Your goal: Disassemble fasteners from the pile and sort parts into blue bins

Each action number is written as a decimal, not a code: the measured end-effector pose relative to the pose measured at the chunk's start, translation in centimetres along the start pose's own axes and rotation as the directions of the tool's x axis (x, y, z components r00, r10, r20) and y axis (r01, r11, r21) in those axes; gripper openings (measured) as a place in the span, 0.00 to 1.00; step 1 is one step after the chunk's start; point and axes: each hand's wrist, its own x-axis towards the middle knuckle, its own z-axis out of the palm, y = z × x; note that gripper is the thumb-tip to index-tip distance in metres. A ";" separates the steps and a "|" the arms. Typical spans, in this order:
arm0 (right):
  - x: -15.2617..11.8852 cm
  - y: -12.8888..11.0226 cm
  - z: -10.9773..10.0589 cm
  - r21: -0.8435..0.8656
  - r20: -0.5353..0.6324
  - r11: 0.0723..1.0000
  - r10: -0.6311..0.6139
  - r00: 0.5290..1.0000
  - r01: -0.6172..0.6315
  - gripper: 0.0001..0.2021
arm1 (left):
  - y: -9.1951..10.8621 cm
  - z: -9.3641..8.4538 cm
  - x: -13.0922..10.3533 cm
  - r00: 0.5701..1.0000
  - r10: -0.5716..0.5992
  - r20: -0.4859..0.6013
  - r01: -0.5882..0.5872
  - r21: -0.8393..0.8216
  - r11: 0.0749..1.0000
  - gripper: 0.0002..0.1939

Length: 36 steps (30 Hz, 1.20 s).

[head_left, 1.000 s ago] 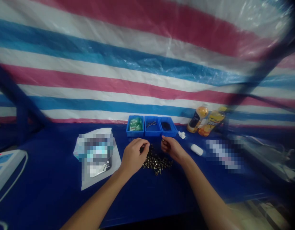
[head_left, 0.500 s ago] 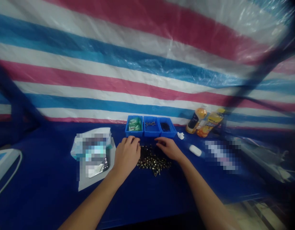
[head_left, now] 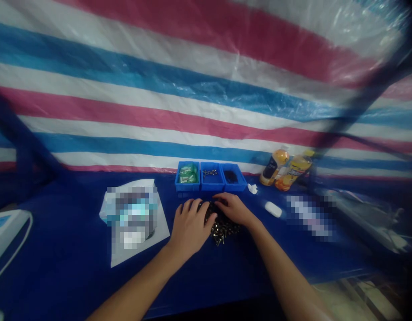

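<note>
Fingers spread on the left hand (head_left: pixel 189 226), over the pile of metal parts (head_left: pixel 222 232).
Right hand (head_left: pixel 236 208) bends over its far side, grip unclear; the pile lies on the blue tabletop (head_left: pixel 226 276), near the blue trays (head_left: pixel 213 187).

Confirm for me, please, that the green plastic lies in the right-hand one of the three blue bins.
Not quite: the head view shows the green plastic in the left-hand one of the three blue bins.
</note>
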 end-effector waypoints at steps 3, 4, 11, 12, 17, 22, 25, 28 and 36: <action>0.0 0.1 0.0 0.008 -0.002 1.000 0.024 1.000 -0.024 0.13 | -3.5 -2.5 1.2 0.995 0.060 0.079 -0.064 0.052 0.997 0.11; 0.0 0.2 0.0 0.013 0.000 1.000 0.026 1.000 -0.026 0.14 | -4.6 -3.3 1.4 0.995 0.027 0.100 -0.034 0.074 0.997 0.10; -0.1 0.0 -0.1 0.025 0.002 0.999 0.038 0.999 -0.038 0.14 | -6.6 -4.0 0.7 0.950 -0.070 0.305 0.017 0.171 0.985 0.10; -0.1 0.0 -0.2 0.027 -0.001 0.999 0.042 0.999 -0.042 0.14 | -6.5 -3.7 0.5 0.956 -0.051 0.290 0.002 0.166 0.986 0.10; -0.3 -0.5 -0.3 0.034 -0.030 0.999 0.024 0.999 -0.023 0.13 | -6.1 -2.9 0.5 0.977 0.045 0.209 -0.070 0.114 0.991 0.10; -0.7 -2.7 -0.4 0.101 -0.071 0.995 0.002 0.997 0.005 0.10 | -4.2 -2.8 1.3 0.986 0.051 0.158 -0.048 -0.020 0.999 0.10; -0.9 -4.0 -0.4 0.149 -0.023 0.989 -0.018 1.000 0.021 0.14 | -2.4 -2.4 1.5 0.984 0.160 0.072 -0.140 -0.230 0.963 0.09; -1.0 -4.5 -0.3 0.195 0.023 0.981 -0.026 0.999 0.021 0.16 | -1.2 -1.9 1.4 0.972 0.232 -0.040 -0.230 -0.370 0.900 0.09; -1.1 -4.4 0.0 0.465 0.105 0.882 0.031 0.994 -0.077 0.16 | -1.4 -1.0 1.0 0.966 0.183 -0.184 -0.250 -0.462 0.851 0.06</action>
